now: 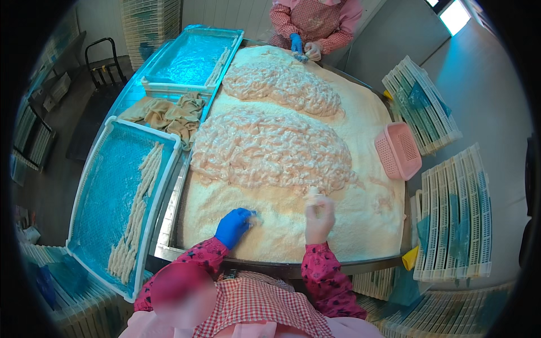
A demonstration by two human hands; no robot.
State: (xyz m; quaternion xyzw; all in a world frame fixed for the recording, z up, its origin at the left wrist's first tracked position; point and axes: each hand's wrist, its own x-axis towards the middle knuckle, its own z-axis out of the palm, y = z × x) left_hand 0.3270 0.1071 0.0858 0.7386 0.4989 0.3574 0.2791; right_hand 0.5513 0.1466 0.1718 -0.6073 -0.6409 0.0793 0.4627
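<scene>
A large heap of pale pink raw meat strips (pixel 265 149) lies on a bed of whitish crumbs (pixel 270 236) that covers the table. Over the crumbs at the near left, my left hand (pixel 233 227) in a blue glove has its fingers closed, with a small pale piece of raw meat (pixel 253 218) showing at the tips. My right hand (pixel 319 219), in a whitish glove, reaches to the near edge of the heap. Its fingers are pinched together; what they hold cannot be made out. At the left, coated strips (pixel 135 214) lie in a row in a blue-lined white tray (pixel 74 222).
A second meat heap (pixel 282 87) lies farther back, where a co-worker's gloved hands (pixel 304 49) work. Beige cloths (pixel 174 115) separate the near tray from another blue-lined tray (pixel 186 56). A pink basket (pixel 398 151) stands on the right edge. Racks of stacked trays (pixel 453 217) flank the table.
</scene>
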